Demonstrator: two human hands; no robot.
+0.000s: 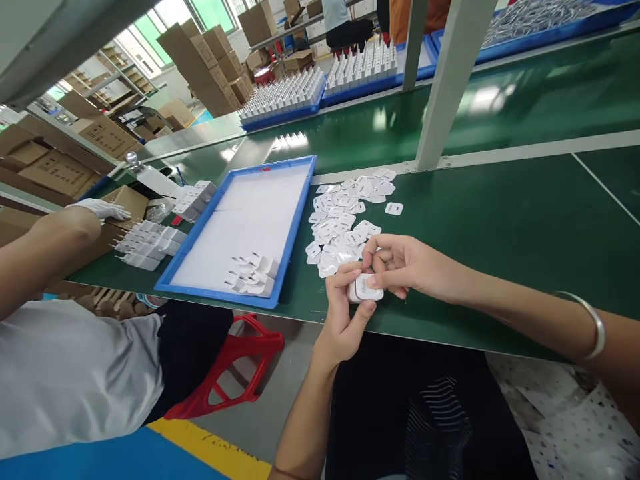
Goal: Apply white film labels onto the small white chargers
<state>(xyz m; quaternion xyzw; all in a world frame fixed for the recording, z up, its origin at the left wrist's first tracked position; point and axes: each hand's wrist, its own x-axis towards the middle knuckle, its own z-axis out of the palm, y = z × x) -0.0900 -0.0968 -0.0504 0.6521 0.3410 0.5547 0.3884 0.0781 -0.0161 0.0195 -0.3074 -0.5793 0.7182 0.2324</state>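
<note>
Plastic, white and rounded at the corners, the small square charger body sits pinched between both hands just above the near edge of the green conveyor table. The left hand is closed on it from below, thumb under one side and fingers curled over the other. The right hand grips its upper side, fingertips pressed together on the top face; a silver bangle circles that wrist.

Just behind the hands lies a loose heap of thin white protective stickers with cut-out slots, spread on the belt. Left of the heap is a shallow blue plastic tray with a white liner, holding a small cluster of finished white plugs at its near end.

Farther left, a co-worker's white-gloved hand rests on a brown cardboard box, with a row of white plugs beside it. Under the table edge stands a red plastic stool.
</note>
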